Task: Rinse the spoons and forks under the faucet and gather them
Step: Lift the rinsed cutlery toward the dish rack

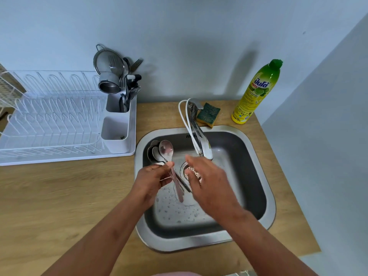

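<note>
My left hand [153, 179] grips a bunch of several metal spoons [162, 153] over the left side of the steel sink [258, 166]. Their bowls point up and away, and their handles hang down below my fingers. My right hand [207, 181] hovers over the sink's drain [186, 169] with fingers spread and nothing in it, just right of the spoon handles. The faucet [197, 132] reaches over the basin from the back rim; its spout ends just above my right hand. I cannot make out a water stream. The sink floor is wet with droplets.
A white dish rack [49, 124] stands on the wooden counter [59, 196] to the left. Its cutlery holder [119, 108] carries forks, a strainer and a metal cup. Behind the sink lie a green-yellow sponge [209, 114] and a yellow dish soap bottle [256, 92]. A wall closes the right side.
</note>
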Tool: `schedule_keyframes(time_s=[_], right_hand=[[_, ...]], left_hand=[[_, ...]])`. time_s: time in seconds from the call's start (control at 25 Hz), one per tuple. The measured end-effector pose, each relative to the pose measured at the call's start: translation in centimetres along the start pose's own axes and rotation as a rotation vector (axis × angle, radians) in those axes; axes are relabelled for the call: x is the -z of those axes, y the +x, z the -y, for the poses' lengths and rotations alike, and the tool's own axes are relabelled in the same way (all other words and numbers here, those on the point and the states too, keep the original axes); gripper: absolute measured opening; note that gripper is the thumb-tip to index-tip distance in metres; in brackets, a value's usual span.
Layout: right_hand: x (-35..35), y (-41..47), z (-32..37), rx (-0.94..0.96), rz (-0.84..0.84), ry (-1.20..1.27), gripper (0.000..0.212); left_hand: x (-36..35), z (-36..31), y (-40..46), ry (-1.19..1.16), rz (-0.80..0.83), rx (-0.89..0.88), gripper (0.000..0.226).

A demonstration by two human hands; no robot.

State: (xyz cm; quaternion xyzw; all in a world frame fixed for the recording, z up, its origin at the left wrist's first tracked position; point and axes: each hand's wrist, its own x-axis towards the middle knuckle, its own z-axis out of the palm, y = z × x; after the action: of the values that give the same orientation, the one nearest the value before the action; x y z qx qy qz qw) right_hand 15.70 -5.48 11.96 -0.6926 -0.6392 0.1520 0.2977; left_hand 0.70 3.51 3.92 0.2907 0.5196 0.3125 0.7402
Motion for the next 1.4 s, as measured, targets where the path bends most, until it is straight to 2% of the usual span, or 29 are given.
schedule_keyframes(time_s=[0.08,0.16,0.2,0.32,0.4,0.56,0.76,0.88,0.96,1.0,1.08,1.2,1.4], right_hand=[[2.3,3.4,0.4,0.103,-0.127,-0.003,0.032],[3.8,8.1,-0.1,0.138,-0.15,-0.061,0.028],[4.1,10.6,-0.8,0.125,-0.089,-0.125,0.029],[3.3,16.1,-3.6,0.026,0.234,-0.315,0.038],[2.4,17.1,-5.3,-0.011,0.332,-0.385,0.035],[1.2,17.0,-6.6,0.032,0.324,-0.409,0.033],[2.5,15.8,-5.4,-0.028,0.338,-0.37,0.029],[3.3,12.6,-2.0,0.062,0.194,-0.128,0.026],[3.0,9.6,0.7,0.064,0.221,0.062,0.02],[2.5,8.2,1.6,0.049,0.271,0.078,0.015],[1.4,6.6,2.6,0.039,0.329,0.008,0.017],[0.2,6.0,3.6,0.047,0.263,-0.042,0.027],[-1.5,7.0,7.5,0.071,0.168,-0.028,0.026]], left_hand=[[0.1,-0.7,0.0,0.0,-0.013,-0.022,0.012],[-0.2,-1.4,-0.1,0.016,-0.014,-0.033,0.012],[-0.5,-1.7,-0.2,0.022,-0.018,-0.042,0.01],[-1.0,-1.9,-0.1,0.017,-0.062,-0.08,0.013],[-1.1,-1.9,-0.3,0.012,-0.075,-0.102,0.016],[-0.9,-2.4,-0.8,0.023,-0.094,-0.137,0.019],[-1.1,-3.7,-2.0,0.045,-0.127,-0.167,0.017],[-1.4,-4.4,-2.9,0.075,-0.163,-0.213,0.027],[-1.4,-5.2,-3.6,0.079,-0.165,-0.26,0.027],[-1.6,-5.7,-4.0,0.076,-0.15,-0.284,0.024],[-1.8,-6.4,-4.7,0.105,-0.132,-0.336,0.019],[-1.5,-7.1,-5.5,0.199,-0.093,-0.373,0.02],[1.8,-10.3,-5.5,0.277,-0.059,-0.429,0.02]])
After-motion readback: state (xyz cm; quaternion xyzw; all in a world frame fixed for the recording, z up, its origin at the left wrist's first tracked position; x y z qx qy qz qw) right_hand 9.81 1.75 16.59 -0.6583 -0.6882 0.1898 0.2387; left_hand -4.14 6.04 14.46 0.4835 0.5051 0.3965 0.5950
